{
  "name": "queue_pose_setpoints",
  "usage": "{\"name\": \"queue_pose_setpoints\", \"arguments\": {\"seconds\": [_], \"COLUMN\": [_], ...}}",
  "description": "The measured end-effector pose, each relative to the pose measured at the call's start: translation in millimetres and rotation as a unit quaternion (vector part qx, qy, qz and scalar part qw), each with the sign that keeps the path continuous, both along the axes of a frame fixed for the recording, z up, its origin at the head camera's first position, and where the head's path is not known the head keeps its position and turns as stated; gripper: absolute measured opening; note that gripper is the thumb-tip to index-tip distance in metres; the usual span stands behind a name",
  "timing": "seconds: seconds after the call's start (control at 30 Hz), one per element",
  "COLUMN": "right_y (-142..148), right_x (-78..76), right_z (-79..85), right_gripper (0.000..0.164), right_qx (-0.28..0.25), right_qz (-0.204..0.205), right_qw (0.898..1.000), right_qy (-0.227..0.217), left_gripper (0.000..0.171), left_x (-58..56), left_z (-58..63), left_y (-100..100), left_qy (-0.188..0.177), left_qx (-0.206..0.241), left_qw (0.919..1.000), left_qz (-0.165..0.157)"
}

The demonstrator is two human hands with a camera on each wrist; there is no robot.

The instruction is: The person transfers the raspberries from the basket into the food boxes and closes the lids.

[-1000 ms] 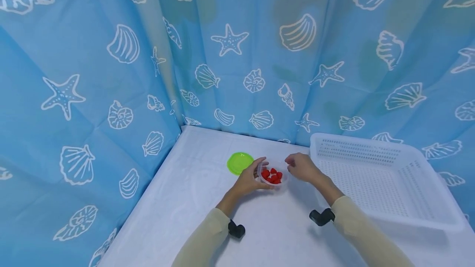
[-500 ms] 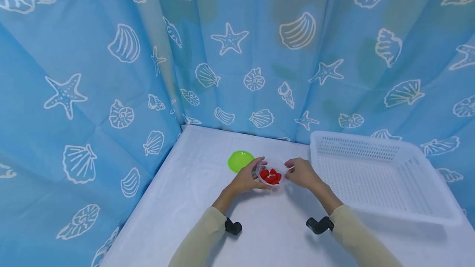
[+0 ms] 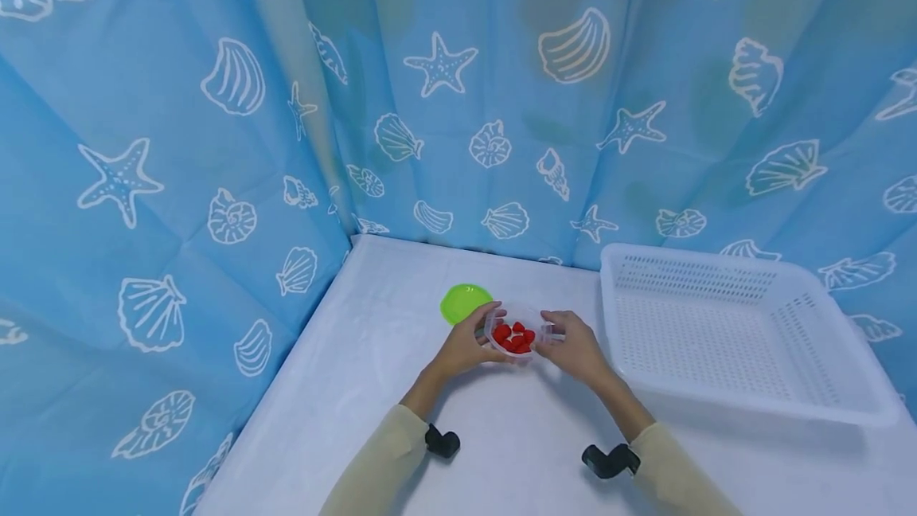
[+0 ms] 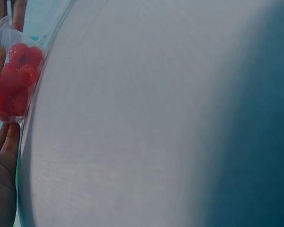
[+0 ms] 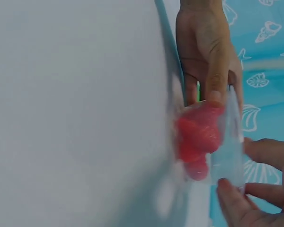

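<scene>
A round clear plastic container (image 3: 528, 314) holds several red berries (image 3: 502, 333); in the left wrist view these berries (image 4: 19, 78) look bumpy, like raspberries or strawberries. My left hand (image 3: 460, 350) grips the container's left side, with the thumb in front and the fingers behind. On the opposite side, my right hand (image 3: 575, 349) holds the wall between thumb and fingers. The right wrist view shows both hands meeting the clear container (image 5: 227, 163). Whether its base touches the table cannot be told. A bright green round lid (image 3: 462, 303) lies just behind my left hand.
A large white perforated plastic basket (image 3: 691, 345) stands on the right, beside my right hand. White cloth covers the table (image 3: 344, 388). A blue curtain (image 3: 444, 134) with shell and starfish prints rises along the left and back edges.
My right hand has moved left and forward of its earlier place at the rim, and now holds the container's side. The container and left hand have shifted slightly left. Lid and basket stay put.
</scene>
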State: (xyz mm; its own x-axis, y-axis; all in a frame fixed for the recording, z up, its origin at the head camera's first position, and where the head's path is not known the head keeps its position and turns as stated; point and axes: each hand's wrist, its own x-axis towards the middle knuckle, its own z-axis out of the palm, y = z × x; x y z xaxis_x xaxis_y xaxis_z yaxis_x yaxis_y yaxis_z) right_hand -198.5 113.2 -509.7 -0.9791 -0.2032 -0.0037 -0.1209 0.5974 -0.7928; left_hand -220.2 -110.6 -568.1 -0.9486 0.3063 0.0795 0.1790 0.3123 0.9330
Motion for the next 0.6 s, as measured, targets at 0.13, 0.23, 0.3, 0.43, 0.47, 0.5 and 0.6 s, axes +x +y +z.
{"name": "queue_pose_setpoints", "arguments": {"seconds": [0.13,0.23,0.3,0.43,0.47,0.5,0.6], "right_y": [4.1,8.5,10.8,12.8,12.9,12.8,12.9], "right_x": [1.8,1.1,0.5,-1.3,-1.8,-2.2,-2.9], "right_z": [-12.9,-17.7,-19.3,-19.1,-18.9,-18.7,-19.2], "right_gripper": [0.065,0.069,0.075,0.089,0.09,0.09,0.089], "right_qx": [-0.058,-0.083,-0.087,-0.087,-0.084,-0.084,-0.073], "right_qz": [0.004,0.012,0.019,0.043,0.049,0.054,0.059], "right_qw": [0.998,0.996,0.996,0.995,0.995,0.995,0.995], "right_qy": [-0.007,-0.016,-0.023,-0.025,-0.022,-0.02,-0.013], "left_gripper": [0.091,0.093,0.097,0.099,0.098,0.097,0.095], "left_x": [1.1,1.5,2.0,0.8,0.5,0.1,0.5], "left_z": [0.2,4.1,7.8,13.1,13.8,14.1,14.3], "left_y": [-2.3,-3.0,-3.6,-4.3,-4.4,-4.4,-3.7], "left_qy": [-0.002,-0.012,-0.014,-0.003,0.0,0.002,-0.003], "left_qx": [0.003,-0.016,-0.037,-0.07,-0.071,-0.07,-0.058], "left_qw": [1.0,0.9998,0.9992,0.9975,0.9974,0.9974,0.9981], "left_qz": [-0.001,-0.006,-0.008,-0.012,-0.013,-0.014,-0.018]}}
